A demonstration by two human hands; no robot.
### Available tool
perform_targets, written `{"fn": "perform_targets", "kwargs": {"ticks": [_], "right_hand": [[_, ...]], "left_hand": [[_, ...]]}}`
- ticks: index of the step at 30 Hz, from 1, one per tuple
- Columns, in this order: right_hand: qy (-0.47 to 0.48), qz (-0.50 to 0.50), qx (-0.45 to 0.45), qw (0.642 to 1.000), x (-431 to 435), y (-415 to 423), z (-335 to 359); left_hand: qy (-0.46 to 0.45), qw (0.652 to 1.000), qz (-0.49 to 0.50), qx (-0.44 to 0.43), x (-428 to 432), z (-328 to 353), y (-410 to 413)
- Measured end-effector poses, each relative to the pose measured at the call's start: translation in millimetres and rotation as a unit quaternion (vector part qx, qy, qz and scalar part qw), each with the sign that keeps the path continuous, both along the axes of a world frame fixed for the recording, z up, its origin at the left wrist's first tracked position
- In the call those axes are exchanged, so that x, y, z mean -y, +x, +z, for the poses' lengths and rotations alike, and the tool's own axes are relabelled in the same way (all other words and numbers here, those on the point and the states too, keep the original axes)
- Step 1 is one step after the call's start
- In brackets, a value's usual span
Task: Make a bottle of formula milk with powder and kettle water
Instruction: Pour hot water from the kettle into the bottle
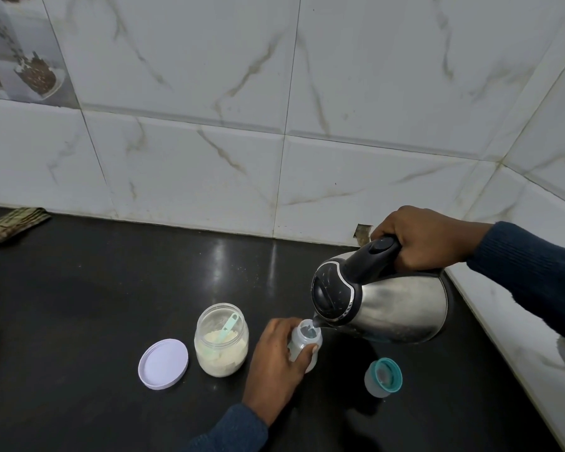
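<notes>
Right hand [428,238] grip clamped on kettle [385,301] handle, kettle tipped, spout over the open bottle [305,340]. Left hand [276,357] grip wrapped round bottle, upright on black bench [111,305]. Open powder jar [221,340] with scoop [229,326] just left, lid [163,363] beside it; teal cap [383,376] right.

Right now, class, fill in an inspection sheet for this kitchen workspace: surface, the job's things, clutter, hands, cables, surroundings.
Surface: black counter, glossy, dry where visible.
Job's things: kettle tilted, spout at mouth of open bottle; powder jar open, scoop inside; jar lid left of the jar; bottle cap standing apart to the right.
Clutter: folded cloth at far left by the wall.
Hands: left hand grips the bottle; right hand grips the kettle handle.
Cables: nothing seen.
Surroundings: marbled wall tiles; small chipped spot at the tile base behind the kettle.
</notes>
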State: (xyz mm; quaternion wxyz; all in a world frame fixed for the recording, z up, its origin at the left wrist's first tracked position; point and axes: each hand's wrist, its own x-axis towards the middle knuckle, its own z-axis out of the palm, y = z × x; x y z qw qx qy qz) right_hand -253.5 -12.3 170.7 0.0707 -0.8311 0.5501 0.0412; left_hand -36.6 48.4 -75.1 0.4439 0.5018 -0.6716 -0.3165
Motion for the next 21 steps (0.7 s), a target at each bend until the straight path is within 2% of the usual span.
{"fn": "perform_targets", "kwargs": {"ticks": [12,21], "right_hand": [[0.008,0.003,0.036,0.999,1,-12,-6],[0.037,0.000,0.117,0.992,4,-27,-17]], "left_hand": [[-0.018,1.000,-0.003,-0.009,1,-2,0],[-0.024,1.000,-0.012,-0.011,2,-4,1]]}}
